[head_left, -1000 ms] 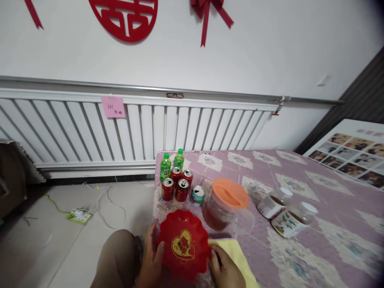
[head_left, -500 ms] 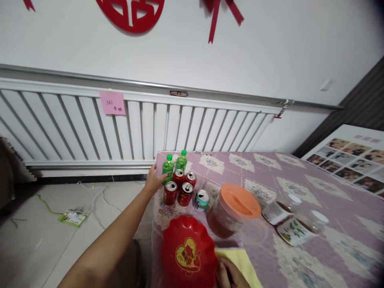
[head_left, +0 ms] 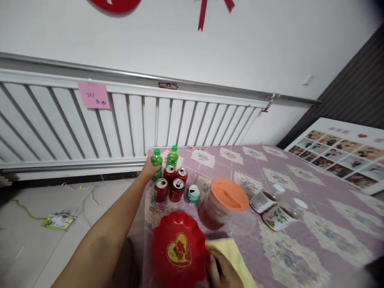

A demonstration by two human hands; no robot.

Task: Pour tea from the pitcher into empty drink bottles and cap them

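Green plastic bottle [head_left: 156,176]: upright, long axis vertical, green cap on top. Position: rear left corner of the table [head_left: 228,240], at 11 o'clock from the red dish [head_left: 179,250] (12 o'clock toward the wall). Left hand [head_left: 151,169]: fingers wrapped around the bottle, thumb across its front, remaining fingertips hidden. Right hand [head_left: 223,271]: fingers curled and gripping the dish rim at 4 o'clock. The dish is round, with no long axis; its printed face is turned up and carries a yellow heart motif.

Markings: the pink note [head_left: 93,95] on the radiator [head_left: 168,110] reads "361", followed by characters not clearly legible. Lettering on the bottle and cans is too small to read.

Surroundings: four opened red cans [head_left: 177,191] stand between dish and bottle, obstructing the direct line. Second green bottle [head_left: 172,159]: 12 o'clock. Teal can [head_left: 192,196]: just past 12. Orange-lidded pitcher [head_left: 222,206]: 2 o'clock. Two white-lidded jars [head_left: 279,216]: between 2 and 3. Yellow cloth [head_left: 237,258]: 3 o'clock.
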